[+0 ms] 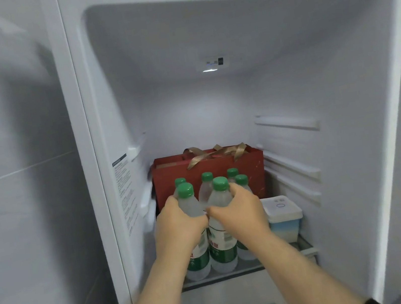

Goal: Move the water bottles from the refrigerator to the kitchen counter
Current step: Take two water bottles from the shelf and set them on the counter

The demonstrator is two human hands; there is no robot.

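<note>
Head view, left hand (179, 223) and right hand (238, 211) gripping front bottles (221, 244), shelf edge (223, 276)

Bottle labels (220, 245) and wall sticker (125, 191): print illegible.

Six green-capped clear plastic water bottles (214, 218) stand in two rows on the glass refrigerator shelf (242, 268), before a red paper gift bag with ribbon handles (209, 163), with a white lidded plastic box (283, 217) just right of them.

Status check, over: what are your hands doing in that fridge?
Left hand gripping front-left bottle. Right hand gripping front-middle bottle. Six bottles on the shelf. Red bag behind, nothing blocking.
</note>
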